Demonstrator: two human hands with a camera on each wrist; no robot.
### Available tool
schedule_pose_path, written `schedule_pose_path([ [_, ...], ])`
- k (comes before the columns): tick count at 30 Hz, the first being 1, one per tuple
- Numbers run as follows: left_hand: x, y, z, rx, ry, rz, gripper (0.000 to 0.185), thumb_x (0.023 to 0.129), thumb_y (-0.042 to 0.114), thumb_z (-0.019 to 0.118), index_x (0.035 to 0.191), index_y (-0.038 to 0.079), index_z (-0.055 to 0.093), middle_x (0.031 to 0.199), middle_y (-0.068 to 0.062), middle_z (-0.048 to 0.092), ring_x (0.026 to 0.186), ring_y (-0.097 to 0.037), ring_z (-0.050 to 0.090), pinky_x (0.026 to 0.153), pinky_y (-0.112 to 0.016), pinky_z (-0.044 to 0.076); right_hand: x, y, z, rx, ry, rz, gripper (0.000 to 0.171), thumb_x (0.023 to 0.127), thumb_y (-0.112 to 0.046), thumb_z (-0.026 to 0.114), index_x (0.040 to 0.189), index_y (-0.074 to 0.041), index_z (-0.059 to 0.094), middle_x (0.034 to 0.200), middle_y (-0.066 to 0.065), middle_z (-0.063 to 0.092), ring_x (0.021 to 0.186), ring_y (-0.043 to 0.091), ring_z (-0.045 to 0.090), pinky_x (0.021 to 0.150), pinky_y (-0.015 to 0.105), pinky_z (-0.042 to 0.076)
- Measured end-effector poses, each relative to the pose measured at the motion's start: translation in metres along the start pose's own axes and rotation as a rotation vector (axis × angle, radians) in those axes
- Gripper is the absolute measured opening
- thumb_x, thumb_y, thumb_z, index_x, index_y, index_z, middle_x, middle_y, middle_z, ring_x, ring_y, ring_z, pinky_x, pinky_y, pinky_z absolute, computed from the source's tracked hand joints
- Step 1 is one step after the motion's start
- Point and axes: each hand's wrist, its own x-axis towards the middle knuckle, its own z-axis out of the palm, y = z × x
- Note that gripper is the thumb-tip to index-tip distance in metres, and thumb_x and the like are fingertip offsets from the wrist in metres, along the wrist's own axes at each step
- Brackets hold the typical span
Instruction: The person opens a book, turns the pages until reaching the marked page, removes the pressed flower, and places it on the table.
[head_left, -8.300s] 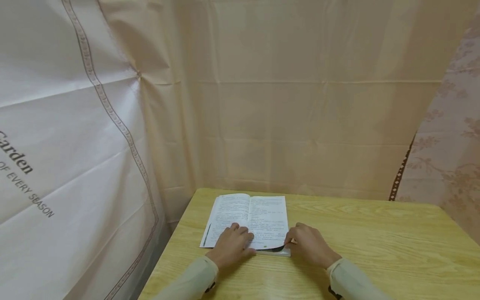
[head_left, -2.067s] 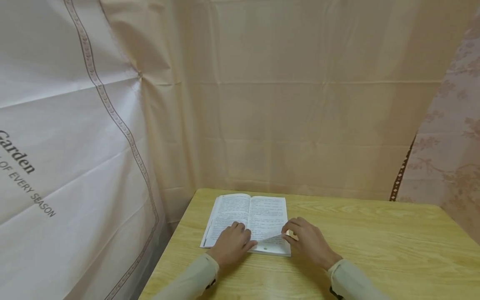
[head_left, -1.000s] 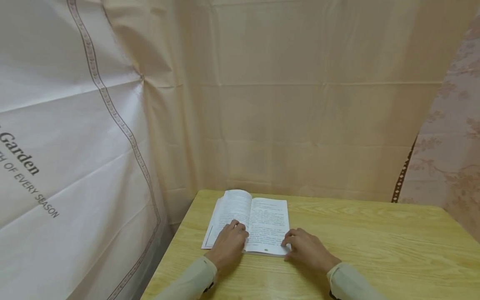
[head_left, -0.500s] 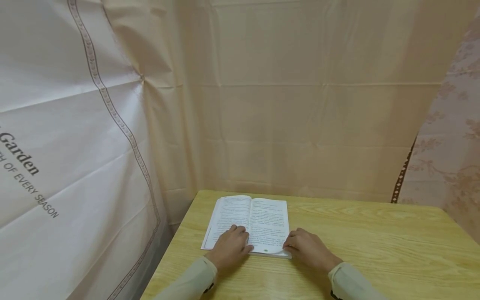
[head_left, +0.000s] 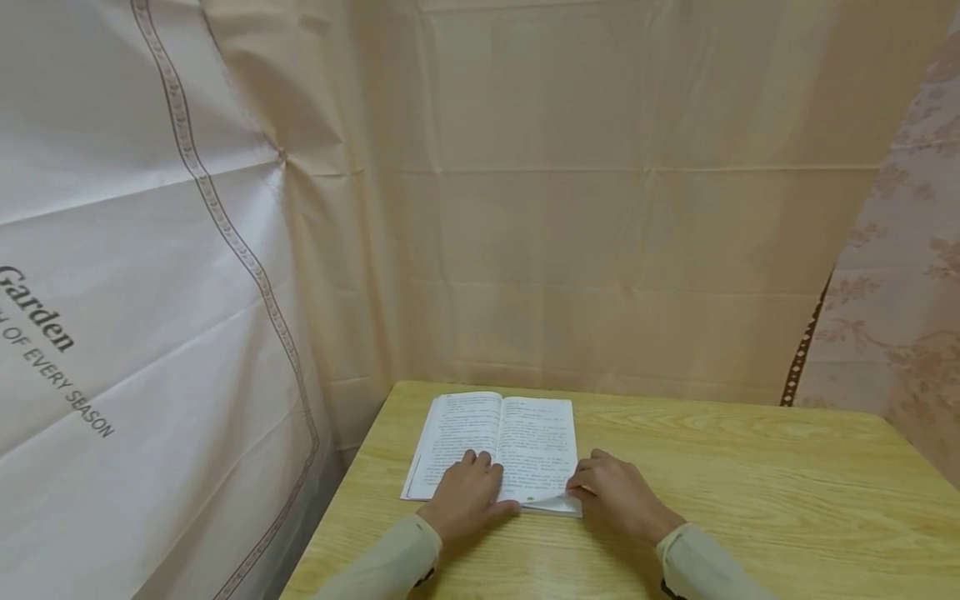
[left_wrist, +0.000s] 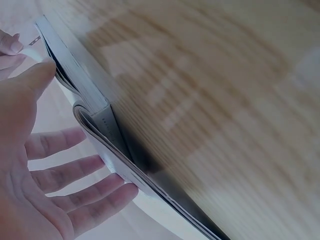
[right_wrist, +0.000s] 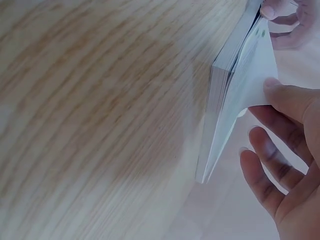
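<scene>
An open paperback book (head_left: 535, 433) with printed white pages lies on the table, its spine running away from me. My left hand (head_left: 465, 492) rests on the left page near the lower edge, fingers extended, with the thumb reaching across to the bottom of the right page. In the left wrist view those fingers (left_wrist: 70, 175) lie along the page surface and the thumb sits at the page edge. At the lower right corner my right hand (head_left: 618, 496) pinches a lifted page (right_wrist: 257, 75) between thumb and forefinger; its other fingers hang loosely curled.
The wooden table (head_left: 720, 467) stretches to the right of the book. A beige cloth (head_left: 600, 250) hangs behind it, a white printed cloth (head_left: 150, 333) at the left and a floral cloth (head_left: 900, 317) at the right.
Pages have turned over from right to left across these frames. Over the last half second my right hand has raised the lower right page corner, and my left thumb has shifted slightly right.
</scene>
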Motion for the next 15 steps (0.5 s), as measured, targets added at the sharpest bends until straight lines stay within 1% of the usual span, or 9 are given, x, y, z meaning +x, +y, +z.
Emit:
schedule_pose_path([
  [2, 0.0004, 0.0000, 0.0002, -0.007, 0.002, -0.006, 0.068, 0.094, 0.072, 0.050, 0.110, 0.010, 0.072, 0.091, -0.001, 0.059, 0.083, -0.018, 0.050, 0.069, -0.031, 0.048, -0.0001, -0.0008, -0.0004, -0.004, 0.009, 0.006, 0.002, 0.088, -0.019, 0.081, 0.090, -0.020, 0.083, 0.088, -0.017, 0.069, 0.076, 0.001, 0.050, 0.061, 0.021, 0.046],
  [6, 0.0012, -0.0009, 0.0001, -0.028, 0.024, -0.009, 0.060, 0.096, 0.068, 0.053, 0.101, 0.011, 0.073, 0.088, 0.000, 0.059, 0.082, -0.018, 0.052, 0.067, -0.032, 0.049, 0.0005, -0.0028, -0.0019, -0.005, 0.031, 0.014, 0.005, 0.088, -0.018, 0.082, 0.091, -0.020, 0.082, 0.089, -0.017, 0.069, 0.076, 0.001, 0.049, 0.061, 0.021, 0.046],
  [9, 0.0008, -0.0024, 0.0005, -0.022, 0.048, 0.007, 0.054, 0.099, 0.063, 0.053, 0.095, 0.013, 0.071, 0.087, 0.000, 0.060, 0.081, -0.018, 0.053, 0.067, -0.032, 0.050, 0.0011, -0.0047, -0.0030, -0.006, 0.062, 0.014, 0.003, 0.088, -0.019, 0.082, 0.091, -0.019, 0.082, 0.090, -0.017, 0.069, 0.076, 0.001, 0.049, 0.059, 0.021, 0.046],
  [11, 0.0001, -0.0033, 0.0008, -0.012, 0.066, 0.026, 0.050, 0.101, 0.060, 0.053, 0.092, 0.014, 0.070, 0.087, 0.000, 0.060, 0.080, -0.018, 0.053, 0.067, -0.031, 0.050, 0.0013, -0.0057, -0.0032, -0.011, 0.094, 0.019, 0.004, 0.088, -0.020, 0.083, 0.090, -0.021, 0.081, 0.090, -0.017, 0.068, 0.076, 0.001, 0.050, 0.060, 0.021, 0.047],
  [13, -0.0005, -0.0039, 0.0009, -0.004, 0.081, 0.040, 0.046, 0.103, 0.056, 0.052, 0.091, 0.015, 0.068, 0.087, 0.000, 0.061, 0.080, -0.018, 0.054, 0.067, -0.031, 0.051, 0.0011, -0.0061, -0.0029, -0.005, 0.134, 0.028, 0.008, 0.087, -0.019, 0.084, 0.093, -0.021, 0.079, 0.092, -0.016, 0.068, 0.078, 0.004, 0.055, 0.062, 0.021, 0.050],
  [15, -0.0004, -0.0041, -0.0002, -0.006, 0.093, 0.044, 0.041, 0.104, 0.051, 0.053, 0.093, 0.014, 0.066, 0.087, -0.001, 0.061, 0.080, -0.018, 0.055, 0.066, -0.031, 0.051, 0.0008, -0.0055, -0.0021, 0.013, 0.177, 0.044, 0.018, 0.084, -0.017, 0.086, 0.100, -0.020, 0.078, 0.098, -0.011, 0.069, 0.080, 0.008, 0.061, 0.064, 0.022, 0.053],
])
